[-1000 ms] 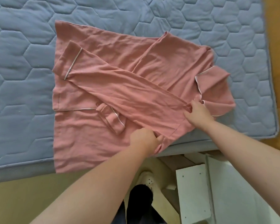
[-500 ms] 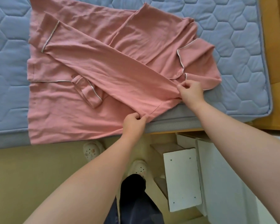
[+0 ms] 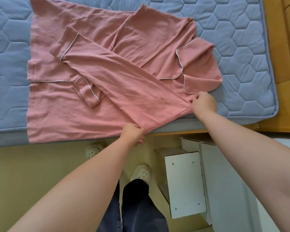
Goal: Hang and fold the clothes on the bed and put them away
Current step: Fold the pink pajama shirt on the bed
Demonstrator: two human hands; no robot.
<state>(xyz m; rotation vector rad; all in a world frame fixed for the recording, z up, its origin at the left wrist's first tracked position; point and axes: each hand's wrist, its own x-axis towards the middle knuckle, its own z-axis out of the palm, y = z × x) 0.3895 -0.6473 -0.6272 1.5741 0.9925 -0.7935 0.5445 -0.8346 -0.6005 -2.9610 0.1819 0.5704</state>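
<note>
Pinching the pink pyjama shirt along its near side with both hands: left hand curled on a fold at the bed edge, centre frame; right hand curled on fabric just below the collar, right of centre. Spread over the blue mattress, draping over its near edge at left. Bare mattress above and right. At lower right, a white cabinet, contents out of sight.

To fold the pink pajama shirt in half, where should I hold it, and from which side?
Likely pinch the two hem corners of the pink pajama shirt, coming from the end opposite the collar: the body lies flat with both sleeves folded over it.
</note>
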